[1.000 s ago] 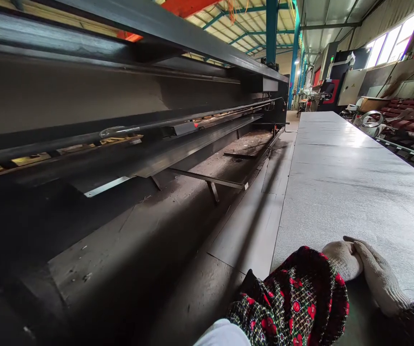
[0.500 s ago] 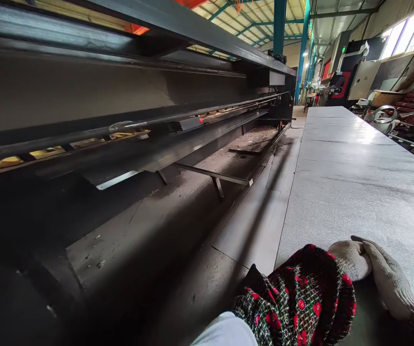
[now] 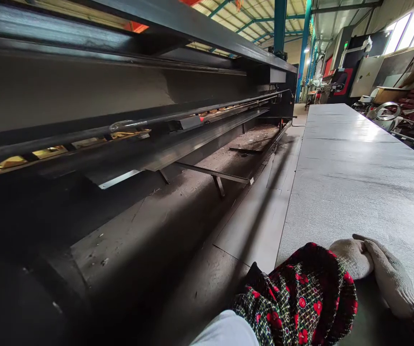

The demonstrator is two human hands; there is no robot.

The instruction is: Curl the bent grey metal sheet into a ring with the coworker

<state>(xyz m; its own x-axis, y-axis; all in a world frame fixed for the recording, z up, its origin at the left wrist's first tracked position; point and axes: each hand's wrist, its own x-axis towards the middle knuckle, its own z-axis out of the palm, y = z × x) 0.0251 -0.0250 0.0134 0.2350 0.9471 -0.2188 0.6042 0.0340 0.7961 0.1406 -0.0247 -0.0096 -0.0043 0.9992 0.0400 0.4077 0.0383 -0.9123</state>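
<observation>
Both my hands wear pale knit work gloves and lie close together by the near end of a large grey metal sheet [image 3: 351, 192]. My left hand [image 3: 351, 258] comes out of a dark sleeve cover [image 3: 300, 293] with red flowers. Its back is rounded, and its fingers are hidden. Beside it, touching it, my right hand [image 3: 390, 274] lies with its fingers stretched forward and a darker palm side showing at the tip. Nothing shows in the right hand.
A long dark machine [image 3: 120, 91] runs along the left, with a bracket [image 3: 214, 174] jutting low from it. Flat plates [image 3: 253, 230] lie on the floor between machine and sheet. A handwheel [image 3: 387, 113] and red stacked parts stand at the right. Blue columns [image 3: 304, 48] rise behind.
The view has shifted very slightly. My hands keep the same place at the sheet's near end, and the sheet shows no clear movement.
</observation>
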